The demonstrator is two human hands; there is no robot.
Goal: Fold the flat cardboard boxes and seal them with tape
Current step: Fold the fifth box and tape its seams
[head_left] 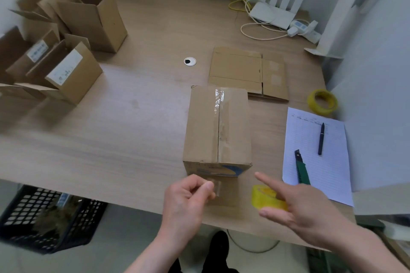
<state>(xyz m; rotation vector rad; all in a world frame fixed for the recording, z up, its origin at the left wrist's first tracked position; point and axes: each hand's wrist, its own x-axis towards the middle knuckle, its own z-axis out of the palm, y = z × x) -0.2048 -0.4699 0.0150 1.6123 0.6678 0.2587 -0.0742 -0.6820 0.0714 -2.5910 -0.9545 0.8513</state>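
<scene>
A folded cardboard box (217,131) stands near the table's front edge, its top seam covered by a strip of clear tape. My left hand (188,199) is just in front of the box and pinches the loose end of the clear tape (216,187). My right hand (297,208) holds a yellow tape roll (264,197) to the right of the box, with the index finger stretched out. A flat unfolded cardboard box (248,73) lies behind the folded one.
Several open folded boxes (66,51) stand at the far left. A sheet of paper (317,157) with a pen (321,138) and a green utility knife (302,167) lies at the right. A second yellow tape roll (322,102), a router with cables (273,15) and a black crate (46,217) are around.
</scene>
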